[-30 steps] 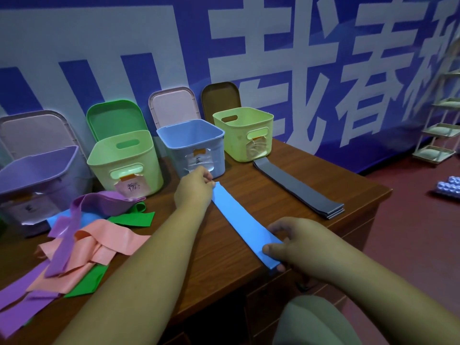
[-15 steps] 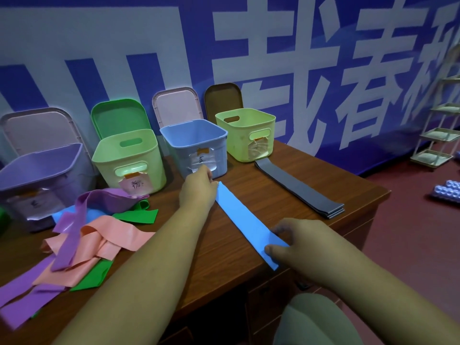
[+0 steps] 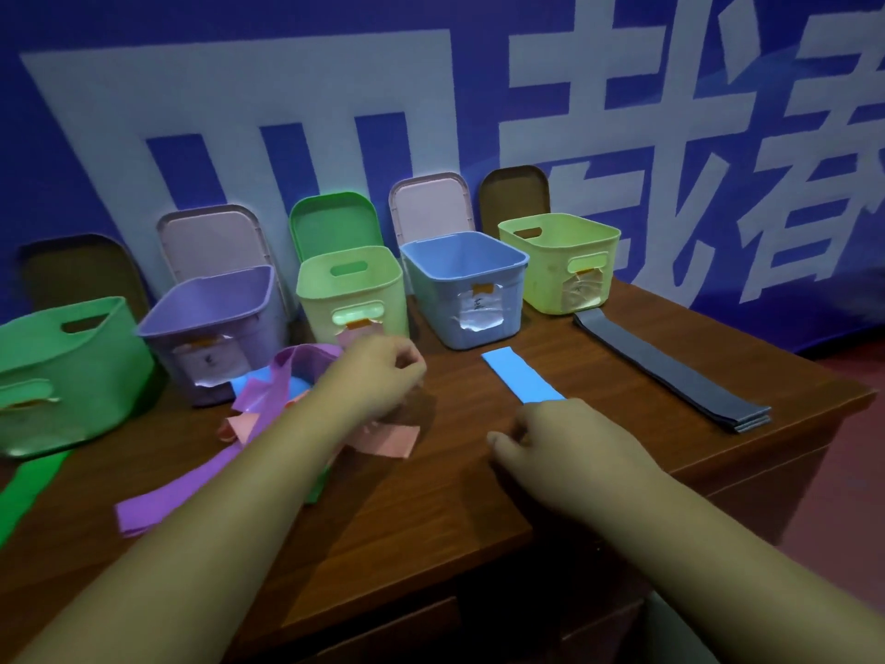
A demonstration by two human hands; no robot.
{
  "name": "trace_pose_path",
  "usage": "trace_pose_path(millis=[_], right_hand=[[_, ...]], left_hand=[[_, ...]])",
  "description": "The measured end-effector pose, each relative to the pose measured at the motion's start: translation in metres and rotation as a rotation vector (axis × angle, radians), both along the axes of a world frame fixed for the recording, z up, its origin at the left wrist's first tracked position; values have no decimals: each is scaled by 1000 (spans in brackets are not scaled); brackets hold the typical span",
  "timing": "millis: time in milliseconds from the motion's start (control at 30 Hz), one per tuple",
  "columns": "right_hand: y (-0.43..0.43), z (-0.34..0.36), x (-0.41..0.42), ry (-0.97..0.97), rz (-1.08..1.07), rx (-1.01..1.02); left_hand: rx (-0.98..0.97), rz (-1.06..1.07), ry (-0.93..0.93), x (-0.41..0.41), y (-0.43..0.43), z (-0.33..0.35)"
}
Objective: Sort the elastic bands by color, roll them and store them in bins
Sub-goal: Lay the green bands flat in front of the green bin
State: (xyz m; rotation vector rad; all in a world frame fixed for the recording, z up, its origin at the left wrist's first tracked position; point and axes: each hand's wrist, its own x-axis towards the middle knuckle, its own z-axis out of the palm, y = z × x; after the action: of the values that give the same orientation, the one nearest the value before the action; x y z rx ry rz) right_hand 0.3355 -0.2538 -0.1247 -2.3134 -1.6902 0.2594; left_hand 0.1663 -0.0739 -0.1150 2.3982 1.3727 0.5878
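A blue elastic band lies flat on the wooden table in front of the blue bin. My right hand covers its near end with curled fingers and grips it there. My left hand hovers with loosely curled fingers over the mixed pile, holding nothing. In that pile are a purple band, a pink band and a green band. Behind stand a green bin, a purple bin, a light green bin and a yellow-green bin.
A stack of grey bands lies at the table's right side, near the corner. Bin lids lean against the blue banner wall behind the bins. The table's front edge runs just under my forearms.
My left hand let go of the blue band's far end and moved left over the pile. My right hand moved up along the band, so less of it shows. The view shifted left.
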Motion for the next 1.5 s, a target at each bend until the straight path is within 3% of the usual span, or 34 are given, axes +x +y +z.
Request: trace_pose_path(millis=[200, 333, 433, 633, 833, 1267, 1500], right_hand=[[54, -3, -59, 50, 125, 57], [91, 5, -95, 95, 211, 158], [117, 10, -119, 92, 247, 298], [171, 3, -151, 75, 360, 514], [196, -32, -143, 90, 378, 242], [181, -27, -118, 305, 216, 361], [178, -24, -116, 378, 293, 413]], left_hand=[[267, 156, -66, -107, 6, 16], [343, 315, -167, -151, 23, 2], [297, 416, -213, -170, 39, -19], [248, 298, -120, -172, 55, -43], [166, 212, -47, -174, 72, -53], [157, -59, -29, -169, 59, -55], [204, 186, -249, -164, 54, -44]])
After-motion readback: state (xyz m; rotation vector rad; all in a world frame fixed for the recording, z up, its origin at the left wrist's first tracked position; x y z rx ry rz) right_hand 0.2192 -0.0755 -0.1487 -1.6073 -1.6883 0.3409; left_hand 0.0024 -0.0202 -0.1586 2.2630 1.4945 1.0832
